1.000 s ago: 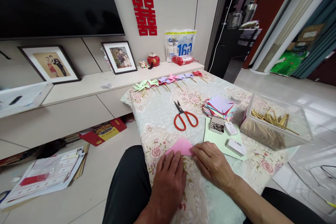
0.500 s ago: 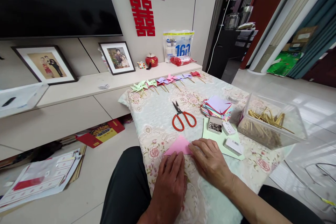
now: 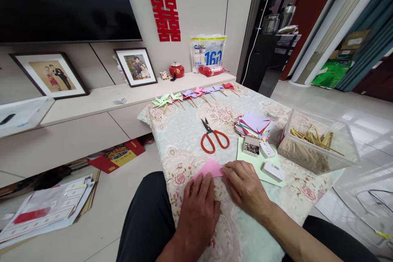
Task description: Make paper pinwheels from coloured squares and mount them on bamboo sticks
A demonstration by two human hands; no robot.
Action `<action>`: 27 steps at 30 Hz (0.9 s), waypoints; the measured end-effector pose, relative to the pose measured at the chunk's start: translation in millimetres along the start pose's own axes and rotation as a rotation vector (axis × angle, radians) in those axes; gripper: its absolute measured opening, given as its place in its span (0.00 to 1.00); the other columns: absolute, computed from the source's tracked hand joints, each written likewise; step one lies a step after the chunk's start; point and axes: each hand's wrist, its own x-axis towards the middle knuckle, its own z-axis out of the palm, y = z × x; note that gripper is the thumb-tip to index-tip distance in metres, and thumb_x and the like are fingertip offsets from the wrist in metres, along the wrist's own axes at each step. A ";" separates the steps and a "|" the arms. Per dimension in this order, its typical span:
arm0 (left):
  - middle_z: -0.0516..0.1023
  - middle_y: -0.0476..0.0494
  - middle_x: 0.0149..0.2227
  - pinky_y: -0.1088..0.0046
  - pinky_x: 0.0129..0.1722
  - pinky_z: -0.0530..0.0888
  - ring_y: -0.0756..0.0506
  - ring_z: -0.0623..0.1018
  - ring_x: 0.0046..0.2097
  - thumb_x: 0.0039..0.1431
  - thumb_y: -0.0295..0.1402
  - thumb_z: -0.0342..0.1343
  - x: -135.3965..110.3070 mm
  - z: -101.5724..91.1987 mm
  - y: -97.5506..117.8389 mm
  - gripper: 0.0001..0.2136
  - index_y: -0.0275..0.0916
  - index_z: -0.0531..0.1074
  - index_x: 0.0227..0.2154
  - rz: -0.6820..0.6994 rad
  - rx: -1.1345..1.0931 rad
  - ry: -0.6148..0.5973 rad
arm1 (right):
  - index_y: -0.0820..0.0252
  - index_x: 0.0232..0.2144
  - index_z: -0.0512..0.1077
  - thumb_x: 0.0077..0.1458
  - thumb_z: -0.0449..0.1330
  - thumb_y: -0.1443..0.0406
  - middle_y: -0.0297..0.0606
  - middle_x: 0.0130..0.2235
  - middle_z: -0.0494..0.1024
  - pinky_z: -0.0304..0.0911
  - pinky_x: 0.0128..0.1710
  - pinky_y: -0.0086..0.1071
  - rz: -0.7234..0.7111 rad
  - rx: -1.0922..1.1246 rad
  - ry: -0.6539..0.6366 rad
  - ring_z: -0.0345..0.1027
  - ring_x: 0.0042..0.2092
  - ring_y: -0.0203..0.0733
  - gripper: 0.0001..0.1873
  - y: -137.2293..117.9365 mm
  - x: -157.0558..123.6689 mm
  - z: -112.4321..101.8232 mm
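Note:
A folded triangle of pink paper (image 3: 208, 168) lies on the flowered tablecloth, close to my knees. Flat on its lower edge rest the stretched-out fingers of my left hand (image 3: 199, 208), the thumb set apart to the right. My right hand (image 3: 248, 186) has its fingers curled together, with thumb and fingertips closed on the triangle's right corner. Just beyond the paper, scissors (image 3: 213, 137) with red-orange handles lie with blades slightly parted. A stack of coloured paper squares (image 3: 254, 123) is farther right.
Small boxes, one holding metal pins (image 3: 251, 147), sit on a green sheet (image 3: 242, 157). To the right stands a clear plastic bin (image 3: 307, 159) of thin wooden sticks. Paper pinwheels (image 3: 201, 91) line the table's far edge. Beyond is a low cabinet (image 3: 104, 100) with photo frames.
My left hand has slid slightly forward over the pink paper, and its thumb now shows out to the right. My right hand stays at the corner. The view has shifted a little.

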 end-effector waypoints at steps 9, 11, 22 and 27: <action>0.76 0.35 0.59 0.57 0.58 0.69 0.38 0.73 0.59 0.64 0.26 0.48 5.2 -11.9 6.8 0.19 0.29 0.71 0.56 0.048 -0.039 0.061 | 0.65 0.48 0.72 0.61 0.55 0.75 0.47 0.41 0.79 0.60 0.46 0.47 -0.111 -0.085 0.129 0.68 0.45 0.50 0.14 0.5 0.0 -4.1; 0.74 0.32 0.60 0.57 0.57 0.70 0.37 0.73 0.60 0.63 0.25 0.49 7.0 -14.3 9.3 0.20 0.26 0.69 0.57 0.052 -0.063 0.040 | 0.64 0.45 0.73 0.62 0.55 0.75 0.45 0.38 0.79 0.59 0.45 0.46 -0.116 -0.074 0.148 0.68 0.42 0.48 0.11 0.1 0.6 -6.1; 0.65 0.25 0.65 0.55 0.59 0.74 0.36 0.67 0.66 0.60 0.23 0.48 7.8 -16.2 22.0 0.31 0.29 0.53 0.67 -0.147 -0.432 -0.001 | 0.65 0.42 0.72 0.61 0.55 0.75 0.44 0.34 0.78 0.57 0.43 0.44 -0.102 -0.039 0.145 0.67 0.37 0.45 0.09 -3.1 2.4 -8.2; 0.65 0.29 0.65 0.51 0.63 0.68 0.37 0.66 0.67 0.60 0.23 0.49 9.4 -16.0 21.6 0.29 0.36 0.60 0.65 -0.326 -0.787 -0.006 | 0.65 0.42 0.72 0.61 0.54 0.75 0.43 0.34 0.78 0.57 0.42 0.43 -0.117 -0.014 0.134 0.66 0.36 0.44 0.09 -4.2 2.9 -8.4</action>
